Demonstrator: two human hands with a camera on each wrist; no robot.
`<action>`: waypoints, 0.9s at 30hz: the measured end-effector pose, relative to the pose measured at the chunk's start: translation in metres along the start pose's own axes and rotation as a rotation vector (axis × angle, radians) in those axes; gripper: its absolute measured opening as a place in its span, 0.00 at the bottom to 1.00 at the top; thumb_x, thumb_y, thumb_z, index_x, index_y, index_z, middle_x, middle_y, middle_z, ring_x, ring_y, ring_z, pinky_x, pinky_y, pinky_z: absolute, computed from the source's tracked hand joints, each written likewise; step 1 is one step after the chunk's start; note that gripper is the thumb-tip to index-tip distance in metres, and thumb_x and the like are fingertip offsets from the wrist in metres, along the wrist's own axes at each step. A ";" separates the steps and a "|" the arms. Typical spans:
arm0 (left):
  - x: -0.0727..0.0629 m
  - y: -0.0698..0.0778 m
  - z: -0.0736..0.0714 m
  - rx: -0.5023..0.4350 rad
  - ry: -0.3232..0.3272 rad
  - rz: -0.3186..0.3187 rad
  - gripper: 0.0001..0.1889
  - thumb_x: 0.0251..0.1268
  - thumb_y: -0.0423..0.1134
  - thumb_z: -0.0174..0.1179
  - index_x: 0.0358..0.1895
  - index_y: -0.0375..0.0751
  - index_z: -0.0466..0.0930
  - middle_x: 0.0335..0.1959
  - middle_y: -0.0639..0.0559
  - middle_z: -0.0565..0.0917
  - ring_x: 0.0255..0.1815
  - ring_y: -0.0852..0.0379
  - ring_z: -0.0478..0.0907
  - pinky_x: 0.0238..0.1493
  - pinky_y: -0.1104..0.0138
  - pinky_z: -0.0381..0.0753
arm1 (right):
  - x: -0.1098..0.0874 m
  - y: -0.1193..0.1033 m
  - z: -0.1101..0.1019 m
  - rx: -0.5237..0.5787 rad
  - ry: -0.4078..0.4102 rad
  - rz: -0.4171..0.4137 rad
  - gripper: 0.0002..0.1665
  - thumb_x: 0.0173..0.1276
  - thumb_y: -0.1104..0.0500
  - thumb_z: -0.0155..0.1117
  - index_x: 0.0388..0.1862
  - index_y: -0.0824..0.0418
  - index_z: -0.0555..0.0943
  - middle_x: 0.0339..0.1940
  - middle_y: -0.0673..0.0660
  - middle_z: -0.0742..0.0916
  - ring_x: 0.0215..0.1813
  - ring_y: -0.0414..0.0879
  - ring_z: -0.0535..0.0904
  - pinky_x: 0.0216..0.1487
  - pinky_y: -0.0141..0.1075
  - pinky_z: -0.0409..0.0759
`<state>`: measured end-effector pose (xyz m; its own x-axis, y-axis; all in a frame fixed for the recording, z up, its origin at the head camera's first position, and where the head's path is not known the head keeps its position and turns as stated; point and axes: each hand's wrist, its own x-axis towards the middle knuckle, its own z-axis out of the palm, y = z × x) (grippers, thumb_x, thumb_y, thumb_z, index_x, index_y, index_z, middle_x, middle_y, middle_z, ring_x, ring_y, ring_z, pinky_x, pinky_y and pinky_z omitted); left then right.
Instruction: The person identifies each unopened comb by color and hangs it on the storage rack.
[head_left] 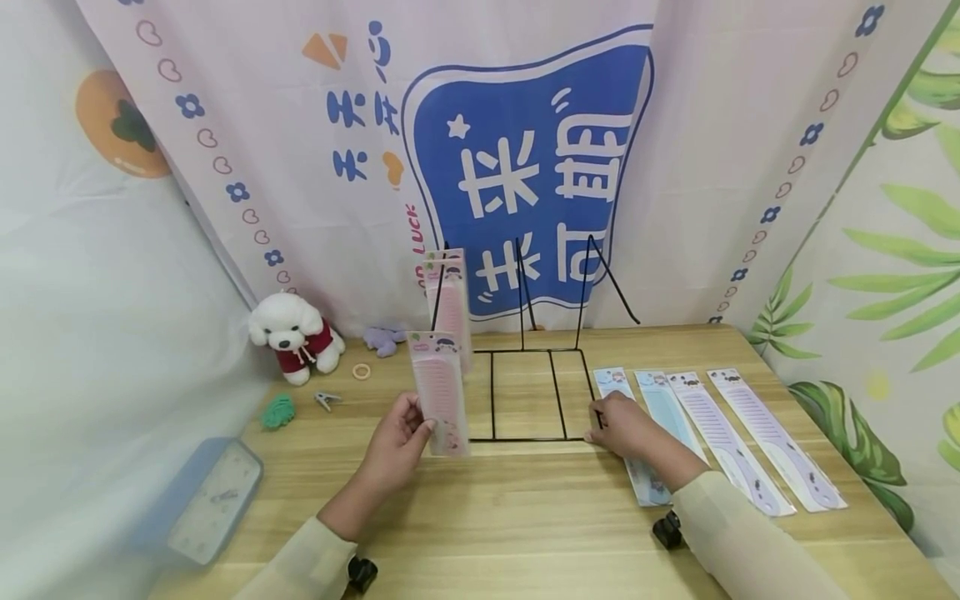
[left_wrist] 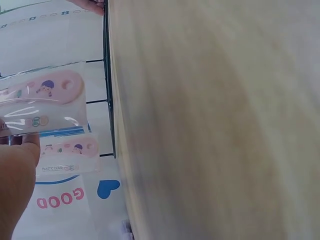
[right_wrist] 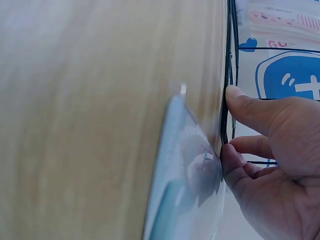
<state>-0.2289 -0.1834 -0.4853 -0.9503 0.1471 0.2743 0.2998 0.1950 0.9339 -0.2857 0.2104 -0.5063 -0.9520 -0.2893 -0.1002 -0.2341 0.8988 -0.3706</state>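
My left hand (head_left: 397,437) holds a pink comb in a clear packet (head_left: 438,387) upright at the left front of a black wire rack (head_left: 492,396). In the left wrist view, the thumb of this hand (left_wrist: 17,185) is near the packet's lower end, and the other fingers are mostly hidden. Behind it, more packaged pink combs (head_left: 454,308) stand at the rack's left rear. My right hand (head_left: 626,427) pinches the rack's front right corner; in the right wrist view, its thumb and fingers close on the black wire. A blue comb packet (head_left: 613,379) lies partly beneath that hand.
Right of the rack lie another blue comb packet (head_left: 663,408) and two purple comb packets (head_left: 712,425). On the left are a plush dog (head_left: 288,321), a green hair clip (head_left: 278,412), a small metal clip (head_left: 327,400), a ring (head_left: 362,372) and a blue-rimmed tray (head_left: 251,471).
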 end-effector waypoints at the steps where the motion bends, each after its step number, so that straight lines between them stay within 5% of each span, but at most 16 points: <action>1: 0.000 0.000 0.000 -0.002 0.001 -0.001 0.09 0.80 0.20 0.55 0.57 0.28 0.71 0.55 0.39 0.87 0.61 0.48 0.85 0.59 0.67 0.89 | 0.000 0.000 0.000 -0.001 0.000 -0.002 0.38 0.74 0.52 0.78 0.73 0.74 0.79 0.62 0.71 0.83 0.55 0.55 0.83 0.60 0.54 0.86; 10: -0.002 0.003 -0.004 0.017 0.003 -0.026 0.09 0.81 0.21 0.54 0.57 0.29 0.71 0.58 0.37 0.86 0.65 0.43 0.84 0.62 0.66 0.88 | 0.001 0.000 0.000 0.009 -0.003 0.006 0.39 0.74 0.52 0.78 0.74 0.73 0.78 0.61 0.71 0.83 0.54 0.54 0.82 0.60 0.54 0.86; 20: 0.000 0.000 -0.004 0.014 0.004 -0.029 0.09 0.81 0.21 0.55 0.57 0.29 0.72 0.57 0.37 0.86 0.62 0.49 0.85 0.61 0.67 0.88 | 0.000 -0.001 -0.001 0.012 -0.004 0.012 0.39 0.74 0.52 0.78 0.74 0.73 0.78 0.61 0.70 0.83 0.51 0.51 0.81 0.58 0.52 0.85; 27: 0.006 0.003 -0.002 0.056 0.036 -0.093 0.11 0.82 0.25 0.57 0.60 0.31 0.72 0.59 0.35 0.86 0.65 0.44 0.84 0.62 0.71 0.86 | 0.000 -0.001 -0.001 0.007 -0.001 -0.002 0.39 0.74 0.52 0.78 0.74 0.73 0.78 0.61 0.70 0.83 0.53 0.53 0.82 0.59 0.53 0.86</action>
<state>-0.2339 -0.1837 -0.4809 -0.9764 0.0914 0.1958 0.2132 0.2600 0.9418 -0.2853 0.2102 -0.5055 -0.9512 -0.2916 -0.1007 -0.2347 0.8959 -0.3772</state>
